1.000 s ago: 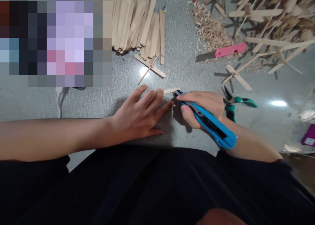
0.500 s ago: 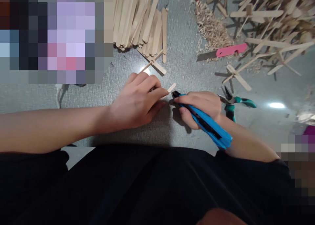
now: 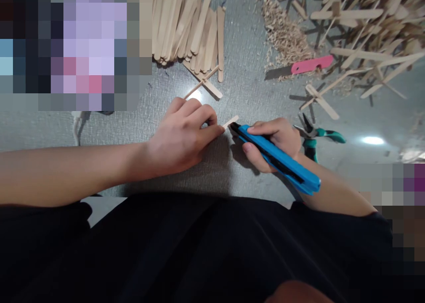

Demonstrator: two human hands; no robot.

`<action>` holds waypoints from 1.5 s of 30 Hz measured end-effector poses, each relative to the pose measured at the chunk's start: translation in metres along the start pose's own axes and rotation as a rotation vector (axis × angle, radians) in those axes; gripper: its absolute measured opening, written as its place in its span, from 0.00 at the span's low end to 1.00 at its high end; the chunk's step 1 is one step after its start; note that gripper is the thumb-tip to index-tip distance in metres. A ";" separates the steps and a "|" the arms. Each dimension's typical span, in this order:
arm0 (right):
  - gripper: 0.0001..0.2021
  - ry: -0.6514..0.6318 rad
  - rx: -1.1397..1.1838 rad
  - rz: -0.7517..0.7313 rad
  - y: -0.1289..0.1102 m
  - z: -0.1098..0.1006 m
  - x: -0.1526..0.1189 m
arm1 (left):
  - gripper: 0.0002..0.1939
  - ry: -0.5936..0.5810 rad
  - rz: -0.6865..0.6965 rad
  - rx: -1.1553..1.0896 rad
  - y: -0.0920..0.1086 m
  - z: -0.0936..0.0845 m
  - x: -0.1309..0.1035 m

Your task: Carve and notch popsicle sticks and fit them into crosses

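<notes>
My left hand [image 3: 189, 137] is closed in a pinch on a small wooden stick [image 3: 231, 122], whose pale end sticks out to the right of the fingertips. The rest of that stick is hidden under the hand. In my right hand [image 3: 275, 141] is a blue utility knife [image 3: 280, 159], gripped between thumb and fingers. Its black tip points up and left, close beside the stick; whether the blade touches the wood I cannot tell. Just above my left hand lie two crossed wooden sticks [image 3: 212, 89].
Flat craft sticks [image 3: 166, 24] lie piled at the back. To the right are wood shavings [image 3: 287, 33], a pink-handled saw [image 3: 312, 64], green-handled pliers [image 3: 310, 137] and a heap of crossed-stick pieces [image 3: 375, 28]. A white cable [image 3: 76, 130] runs at left.
The utility knife has turned a little and its rear end has swung right and up. My right index finger has drawn back along it. My left hand is nearly still.
</notes>
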State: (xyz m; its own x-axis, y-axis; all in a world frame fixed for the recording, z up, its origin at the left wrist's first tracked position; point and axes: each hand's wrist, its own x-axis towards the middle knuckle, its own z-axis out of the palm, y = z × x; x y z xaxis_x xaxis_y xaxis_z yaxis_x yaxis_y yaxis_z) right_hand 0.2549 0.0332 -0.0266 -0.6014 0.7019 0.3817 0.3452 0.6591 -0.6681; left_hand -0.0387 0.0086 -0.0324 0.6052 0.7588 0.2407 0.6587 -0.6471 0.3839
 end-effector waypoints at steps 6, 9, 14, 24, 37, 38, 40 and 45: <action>0.11 -0.035 -0.082 0.005 -0.003 -0.003 0.002 | 0.21 -0.003 0.020 0.020 0.001 0.000 -0.001; 0.12 -0.047 -0.083 -0.039 -0.004 -0.006 0.008 | 0.21 -0.023 0.000 0.001 0.001 -0.001 -0.001; 0.12 -0.006 -0.077 -0.153 -0.004 -0.004 0.016 | 0.20 -0.014 0.012 0.028 0.001 -0.001 -0.001; 0.10 -0.015 -0.142 -0.150 -0.011 0.000 0.025 | 0.12 0.063 0.081 0.063 0.000 -0.002 0.001; 0.09 0.075 -0.224 -0.250 0.001 0.012 0.008 | 0.17 -0.029 0.062 0.144 0.003 -0.006 0.003; 0.09 0.102 -0.199 -0.227 -0.001 0.011 0.007 | 0.17 -0.028 0.061 0.144 0.004 -0.006 0.003; 0.07 0.149 -0.167 -0.140 -0.005 0.006 0.007 | 0.18 -0.013 0.052 0.134 0.005 -0.005 0.003; 0.05 0.212 -0.209 -0.084 -0.012 0.003 0.008 | 0.21 -0.036 0.054 0.107 0.003 -0.003 0.004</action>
State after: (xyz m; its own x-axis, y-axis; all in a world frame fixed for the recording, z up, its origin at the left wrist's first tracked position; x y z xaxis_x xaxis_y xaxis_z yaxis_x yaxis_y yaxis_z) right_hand 0.2437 0.0306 -0.0173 -0.4780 0.6690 0.5691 0.4544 0.7429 -0.4916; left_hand -0.0356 0.0096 -0.0278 0.6558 0.7204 0.2256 0.6672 -0.6929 0.2732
